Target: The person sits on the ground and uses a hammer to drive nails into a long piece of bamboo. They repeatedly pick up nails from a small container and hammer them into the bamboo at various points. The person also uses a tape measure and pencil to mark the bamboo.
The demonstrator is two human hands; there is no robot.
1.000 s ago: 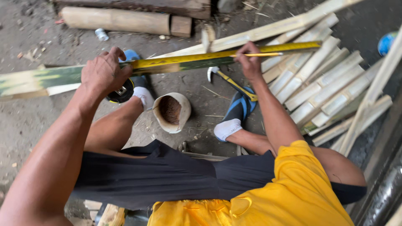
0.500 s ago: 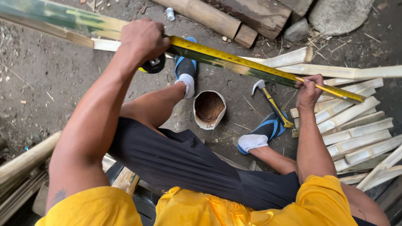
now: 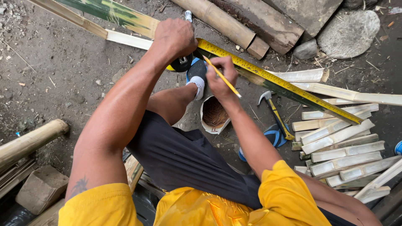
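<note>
Your right hand [image 3: 221, 77] has left the far end of the tape [image 3: 276, 81] and now pinches a pencil [image 3: 222, 78] over the bamboo strip [image 3: 125, 19] beside your left hand [image 3: 176, 38], fist closed on the tape case, so marking looks next.

Outdoor bamboo-working yard, bare dirt ground [image 3: 54, 71]. Pile of pale split bamboo strips [image 3: 343, 150] lies on it; just left of the pile a yellow-handled claw hammer [image 3: 274, 113], above it thick round bamboo poles [image 3: 217, 21] and grey rocks [image 3: 347, 31].
</note>
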